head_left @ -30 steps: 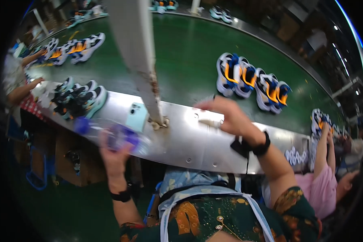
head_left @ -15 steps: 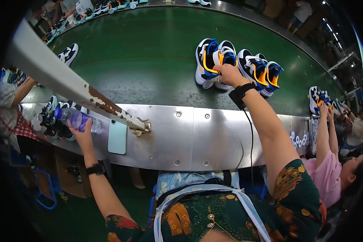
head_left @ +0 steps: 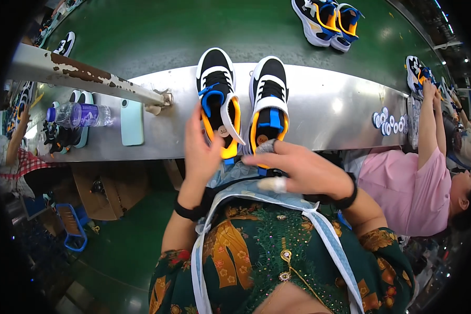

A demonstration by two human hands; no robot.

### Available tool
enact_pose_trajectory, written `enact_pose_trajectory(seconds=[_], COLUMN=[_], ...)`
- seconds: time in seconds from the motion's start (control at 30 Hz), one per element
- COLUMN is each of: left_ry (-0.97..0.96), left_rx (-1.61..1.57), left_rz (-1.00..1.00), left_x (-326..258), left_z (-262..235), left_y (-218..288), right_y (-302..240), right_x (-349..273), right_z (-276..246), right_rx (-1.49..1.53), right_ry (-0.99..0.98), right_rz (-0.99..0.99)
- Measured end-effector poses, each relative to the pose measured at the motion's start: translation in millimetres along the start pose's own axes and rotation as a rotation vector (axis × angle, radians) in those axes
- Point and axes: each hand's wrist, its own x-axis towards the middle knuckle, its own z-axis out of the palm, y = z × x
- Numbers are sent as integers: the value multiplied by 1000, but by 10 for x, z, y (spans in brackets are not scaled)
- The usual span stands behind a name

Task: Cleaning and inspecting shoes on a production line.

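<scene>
A pair of black and white sneakers with orange and blue linings lies on the steel ledge in front of me, toes pointing away. On the left shoe (head_left: 215, 78), a white strap stands out beside the opening. The right shoe (head_left: 269, 91) has its strap across the tongue. My left hand (head_left: 200, 157) is at the left shoe's outer side near the heel, slightly blurred, fingers stretched and thumb apart. At the right shoe's heel, my right hand (head_left: 303, 170) has its fingers spread, with wrappings on some digits. Whether it touches the heel, I cannot tell.
A purple-capped bottle (head_left: 81, 114) lies on its side at left, near other shoes and a pale green phone (head_left: 132, 122). A chipped white metal post (head_left: 89, 73) slants over the ledge. Another sneaker pair (head_left: 327, 23) sits on the green belt (head_left: 193, 26). White round pieces (head_left: 389, 121) lie right.
The pair my right hand held on the belt is now on the ledge before me, and that hand no longer grips it. My left hand has left the bottle for the left shoe.
</scene>
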Motion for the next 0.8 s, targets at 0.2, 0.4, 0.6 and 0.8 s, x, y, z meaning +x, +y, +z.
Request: enact_pose_trajectory(seconds=[0.2, 0.4, 0.6, 0.8], left_ry=[158, -456, -548, -573], left_rx=[144, -138, -343, -286], left_rz=[170, -29, -641, -539], left_x=[11, -256, 35, -184], left_z=[-332, 298, 513, 438], left_y=[444, 914, 850, 785], right_y=[771, 1032, 1555, 1815], right_x=[-473, -206, 516, 1129], right_z=[-245, 165, -415, -45], right_rx=[322, 529, 3, -108], right_ry=[526, 619, 599, 625], right_rz=[405, 317, 253, 212])
